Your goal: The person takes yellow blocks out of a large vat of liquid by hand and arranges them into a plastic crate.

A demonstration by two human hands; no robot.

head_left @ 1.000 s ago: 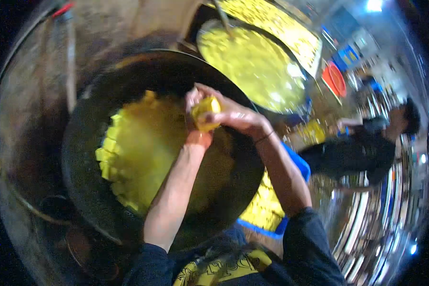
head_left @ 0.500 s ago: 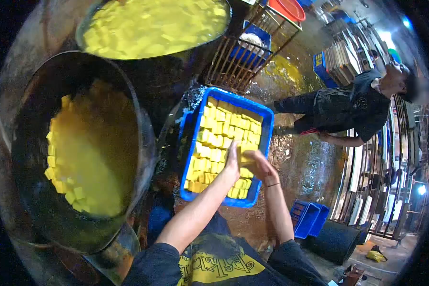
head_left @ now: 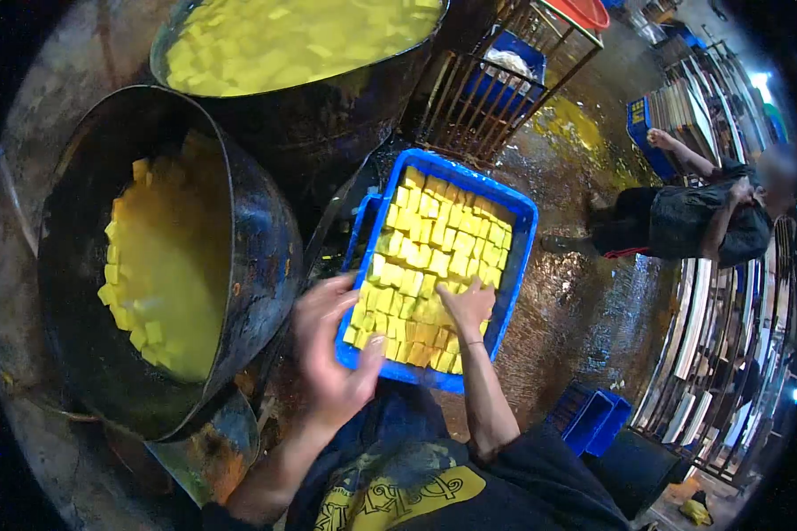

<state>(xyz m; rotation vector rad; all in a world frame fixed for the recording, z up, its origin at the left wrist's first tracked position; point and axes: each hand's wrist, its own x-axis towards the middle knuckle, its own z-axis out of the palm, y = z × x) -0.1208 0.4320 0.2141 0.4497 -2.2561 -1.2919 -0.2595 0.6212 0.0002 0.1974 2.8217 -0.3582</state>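
Rows of yellow tofu blocks (head_left: 434, 261) fill much of a blue plastic crate (head_left: 524, 221) in front of me. My right hand (head_left: 469, 306) is over the crate, its fingers spread and touching the tops of the blocks; no block shows lifted in it. At the crate's near left edge is my left hand (head_left: 335, 345), blurred by motion, with thumb and fingers apart and nothing in it. Left of the crate stands a big dark metal vat (head_left: 266, 265), holding yellowish liquid and more tofu blocks (head_left: 155, 334).
A second vat (head_left: 328, 111), full of blocks in liquid, stands behind. A rusty metal rack (head_left: 452, 102) is beyond the crate. Blue crates (head_left: 591, 420) lie on the wet floor at right. Another person (head_left: 704, 212) stands near the shelves of boards (head_left: 713, 354).
My hands have parted: the left has moved left to the crate's edge, the right has come down onto the blocks. The other person has raised their arms. The view has shifted a little.
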